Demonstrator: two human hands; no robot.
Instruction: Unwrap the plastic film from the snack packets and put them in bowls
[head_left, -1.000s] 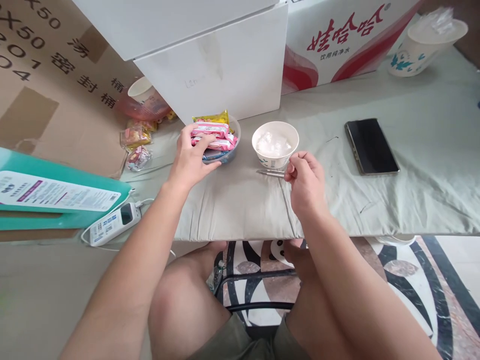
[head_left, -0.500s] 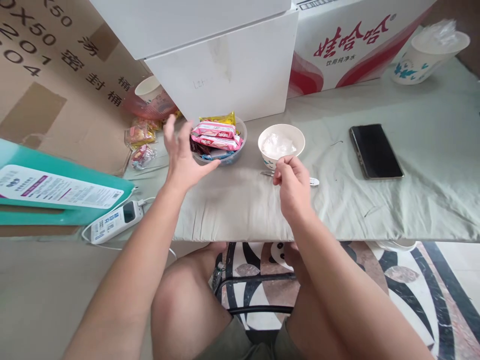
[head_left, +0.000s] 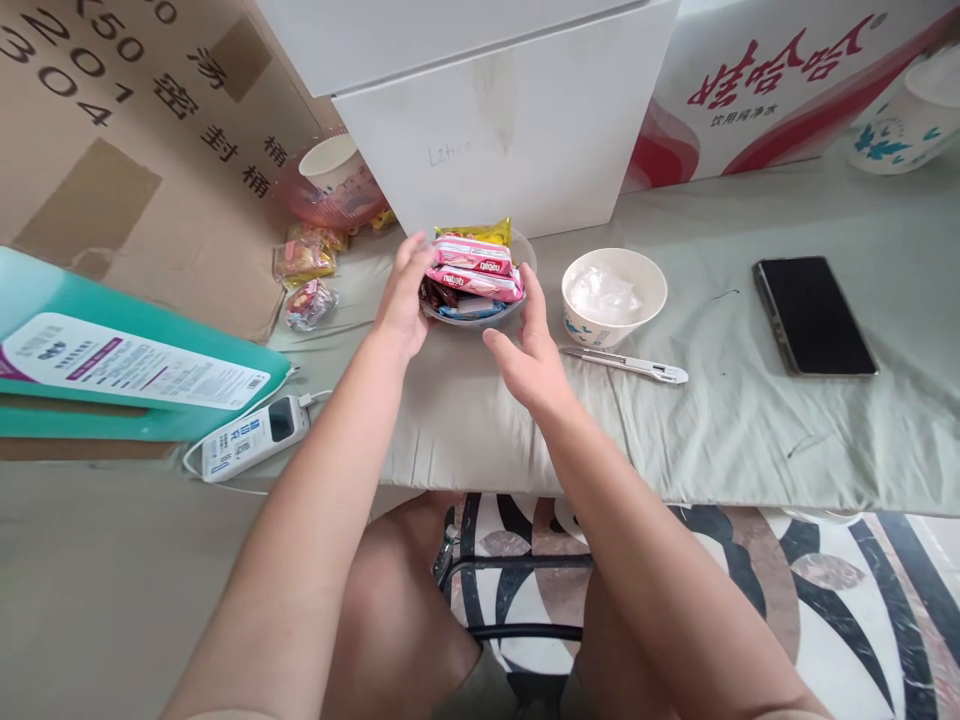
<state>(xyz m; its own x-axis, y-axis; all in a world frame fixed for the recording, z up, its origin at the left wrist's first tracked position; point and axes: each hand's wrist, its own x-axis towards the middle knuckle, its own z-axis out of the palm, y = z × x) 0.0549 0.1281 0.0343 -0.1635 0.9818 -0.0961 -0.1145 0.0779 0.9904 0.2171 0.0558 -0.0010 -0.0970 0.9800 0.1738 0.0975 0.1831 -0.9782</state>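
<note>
A clear plastic bowl [head_left: 531, 252] on the cloth-covered table holds packaged snacks, with pink wafer packets [head_left: 475, 267] on top and yellow, brown and blue wrappers around them. My left hand [head_left: 405, 298] curls round the bowl's left side, its fingertips slightly blurred. On the right side my right hand [head_left: 531, 355] cups the bowl, thumb in front and fingers along the wall. The bowl still rests on the table. Beside it stands a paper bowl [head_left: 652, 290] with crumpled clear plastic [head_left: 604, 294] inside. A white utility knife [head_left: 630, 365] lies in front of that.
A black phone [head_left: 816, 315] lies to the right. White boxes [head_left: 495, 130] and a red-and-white carton [head_left: 742, 100] line the back. At left are small wrapped snacks [head_left: 309, 303], a green jug [head_left: 135, 360], a power strip [head_left: 251, 435] and a cardboard box [head_left: 112, 200].
My right hand has moved left from the paper bowl to the snack bowl, uncovering the knife. My left hand has closed in on the snack bowl. The view has shifted left.
</note>
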